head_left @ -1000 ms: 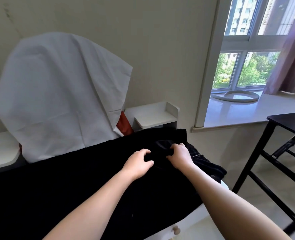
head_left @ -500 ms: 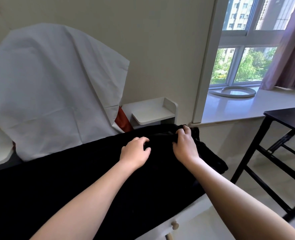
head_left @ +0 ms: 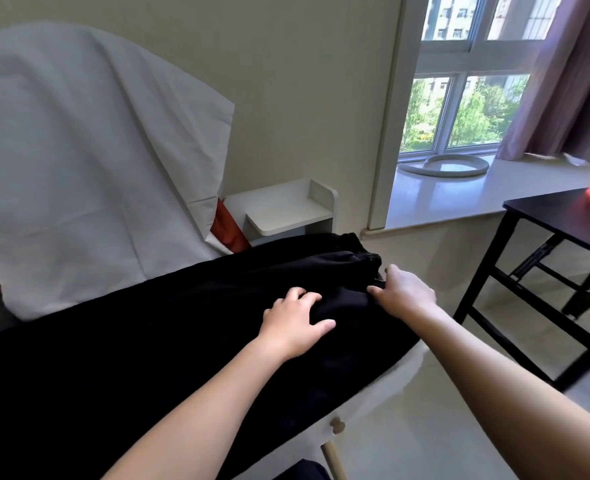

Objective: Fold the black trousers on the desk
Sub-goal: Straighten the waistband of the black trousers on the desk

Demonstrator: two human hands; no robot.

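Nearest, the black trousers (head_left: 148,358) lie spread along our white counter (head_left: 383,386). Our left hand (head_left: 293,320) rests on them, fingers bent; whether they pinch cloth we cannot tell. Beyond, our right hand (head_left: 404,292) has fingers curled on the waistband (head_left: 363,258).

Two bare forearms reach forward from the lower edge of the view, converging toward the middle. The left forearm (head_left: 196,403) rises from the bottom left. The left hand (head_left: 295,320) lies palm down on the black trousers (head_left: 182,323), fingers spread and slightly bent, thumb pointing right. The right forearm (head_left: 494,382) comes in from the bottom right corner. The right hand (head_left: 406,292) sits just beside the left and a little farther forward, palm down, thumb stretched left onto the cloth. Its fingers bend away over the far side, fingertips hidden, so any grip cannot be seen.
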